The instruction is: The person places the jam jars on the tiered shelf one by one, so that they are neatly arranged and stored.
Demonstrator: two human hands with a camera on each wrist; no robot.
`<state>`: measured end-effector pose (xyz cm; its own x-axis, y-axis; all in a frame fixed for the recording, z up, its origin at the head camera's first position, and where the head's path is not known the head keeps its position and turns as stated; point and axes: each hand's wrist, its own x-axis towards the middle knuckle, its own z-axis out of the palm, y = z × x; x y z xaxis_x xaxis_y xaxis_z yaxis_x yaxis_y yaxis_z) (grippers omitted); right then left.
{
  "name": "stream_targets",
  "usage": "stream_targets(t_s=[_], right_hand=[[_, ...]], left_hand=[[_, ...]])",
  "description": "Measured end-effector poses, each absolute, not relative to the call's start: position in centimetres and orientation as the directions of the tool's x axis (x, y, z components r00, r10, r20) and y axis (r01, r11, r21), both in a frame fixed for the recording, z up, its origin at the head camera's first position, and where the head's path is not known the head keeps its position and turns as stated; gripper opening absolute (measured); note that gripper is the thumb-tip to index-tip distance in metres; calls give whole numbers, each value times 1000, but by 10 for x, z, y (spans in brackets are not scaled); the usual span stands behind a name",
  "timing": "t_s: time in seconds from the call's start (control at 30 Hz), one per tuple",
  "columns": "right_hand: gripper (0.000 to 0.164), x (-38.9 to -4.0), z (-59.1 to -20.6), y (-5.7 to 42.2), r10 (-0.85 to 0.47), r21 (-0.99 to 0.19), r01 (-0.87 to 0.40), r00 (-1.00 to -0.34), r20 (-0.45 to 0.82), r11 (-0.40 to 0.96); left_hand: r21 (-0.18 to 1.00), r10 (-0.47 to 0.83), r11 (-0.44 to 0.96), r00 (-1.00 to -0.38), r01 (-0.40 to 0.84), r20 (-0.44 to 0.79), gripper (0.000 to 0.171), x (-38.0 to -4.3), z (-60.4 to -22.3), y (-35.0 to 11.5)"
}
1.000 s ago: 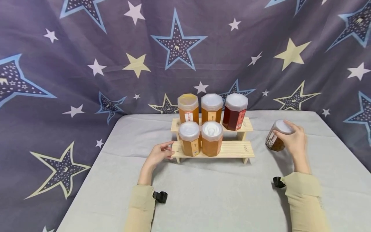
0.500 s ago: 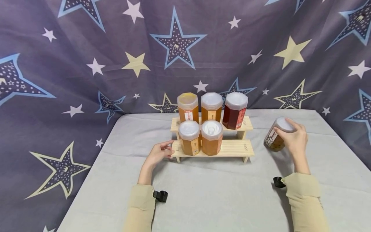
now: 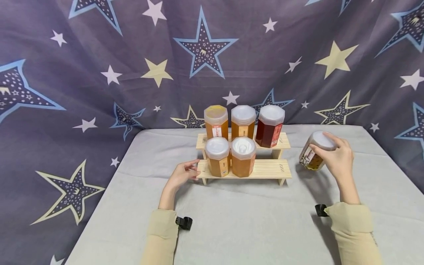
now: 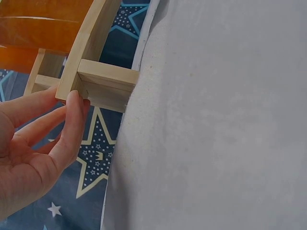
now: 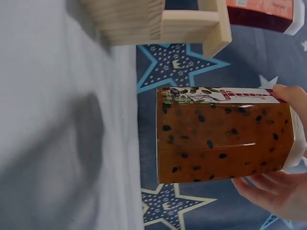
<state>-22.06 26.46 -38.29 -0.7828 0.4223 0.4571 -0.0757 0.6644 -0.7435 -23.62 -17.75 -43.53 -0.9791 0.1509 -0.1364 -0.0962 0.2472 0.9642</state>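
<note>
My right hand (image 3: 338,158) grips a jar (image 5: 225,139) of orange-brown filling with black seeds near its white lid. That jar hangs tilted over the cloth to the right of the wooden stand, its shadow apart from its base in the right wrist view. At the left end of the stand's lower step (image 3: 269,168), my left hand (image 3: 180,177) pinches the corner of the board (image 4: 72,79) between thumb and fingers. Two amber jars, one (image 3: 218,162) beside another (image 3: 243,162), stand on the left part of this step.
On the upper step (image 3: 284,140) stand three more jars: an amber one (image 3: 216,121), a second amber one (image 3: 243,121) and a dark red one (image 3: 269,129). A grey cloth (image 3: 251,221) covers the table. Behind it hangs a star-patterned curtain (image 3: 132,44).
My right hand has lifted the jar a little and shifted it slightly left, toward the stand. My left hand stays at the end of the lower step.
</note>
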Motion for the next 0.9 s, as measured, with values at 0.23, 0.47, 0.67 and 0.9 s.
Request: stream_targets(t_s=[0.23,0.47,0.67,0.9], right_hand=[[52,-213,-374,256,395,-720,-130,-763,511,682],[51,-204,-364,247,363,-722,-202,-756,544,661],[51,-197,-355,239,329,-714,-255,-754,569,652],[53,-195,-353,234,276,-722,-299,-780,562,624]], left_hand=[[968,160,231,-978,-94,-133,49,-235,-435,-178],[970,159,223,-978,-100,-137,49,-235,-435,-177],[969,154,227,-978,-101,-138,50,-235,-435,-178],[964,143,240,-978,-112,-149,50,-236,-435,-178]])
